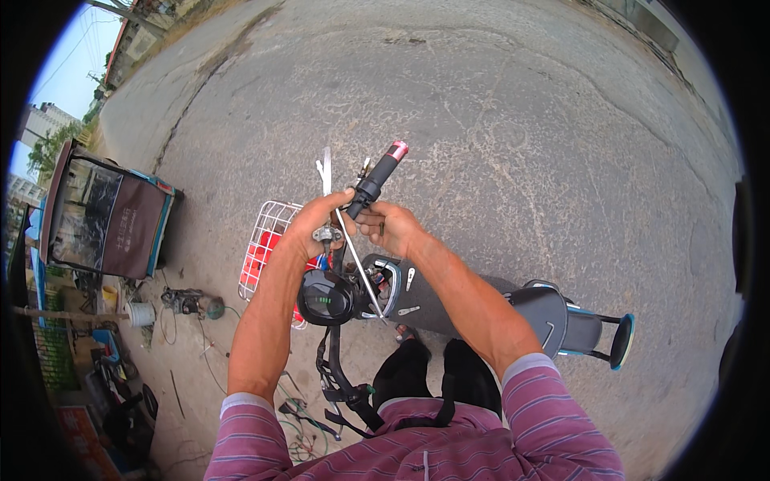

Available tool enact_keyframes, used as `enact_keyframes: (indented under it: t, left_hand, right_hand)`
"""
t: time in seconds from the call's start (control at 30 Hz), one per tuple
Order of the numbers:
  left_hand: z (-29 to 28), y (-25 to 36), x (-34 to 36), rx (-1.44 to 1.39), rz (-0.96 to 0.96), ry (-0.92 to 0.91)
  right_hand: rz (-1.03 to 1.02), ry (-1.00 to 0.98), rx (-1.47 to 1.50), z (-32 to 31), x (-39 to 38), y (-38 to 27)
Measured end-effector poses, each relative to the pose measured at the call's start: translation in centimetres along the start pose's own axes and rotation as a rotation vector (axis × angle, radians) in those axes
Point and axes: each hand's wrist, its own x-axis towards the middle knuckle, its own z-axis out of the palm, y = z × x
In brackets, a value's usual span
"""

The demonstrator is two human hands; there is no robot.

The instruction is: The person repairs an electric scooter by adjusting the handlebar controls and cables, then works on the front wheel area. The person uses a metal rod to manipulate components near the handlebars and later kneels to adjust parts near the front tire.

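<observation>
While the left hand (320,221) clasps the handlebar (382,173), the right (392,228) seemingly touches it.

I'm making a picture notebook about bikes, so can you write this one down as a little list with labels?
Place: outdoors, on a grey road
Vehicle: scooter with a black seat
Left hand: at the handlebar, thumb near the inner end of the black grip
Right hand: fingers bent beside that same end; exact contact hard to see
Grip's outer end: red
Basket: white wire, red things inside
Far left: parked vehicle with a brown cover
</observation>
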Motion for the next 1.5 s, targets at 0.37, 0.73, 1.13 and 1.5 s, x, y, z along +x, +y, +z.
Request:
enact_keyframes:
  t: [0.37, 0.73, 1.13, 1.5]
  left_hand:
    - [0.1, 0.1, -0.2, 0.026, -0.012, -0.012]
    - [0.1, 0.2, -0.3, 0.030, -0.012, 0.014]
    - [-0.6, 0.0, 0.0, 0.050, -0.044, -0.052]
    - [-0.8, 0.0, 0.1, 0.029, -0.032, -0.068]
  right_hand:
    - [-0.029, -0.038, 0.082, -0.5, 0.5, 0.8]
    - [-0.072, -0.010, 0.078, 0.0, 0.0, 0.7]
    - [-0.095, -0.012, 0.128, -0.1, 0.3, 1.1]
    - [-0.148, -0.034, 0.153, 0.3, 0.2, 1.3]
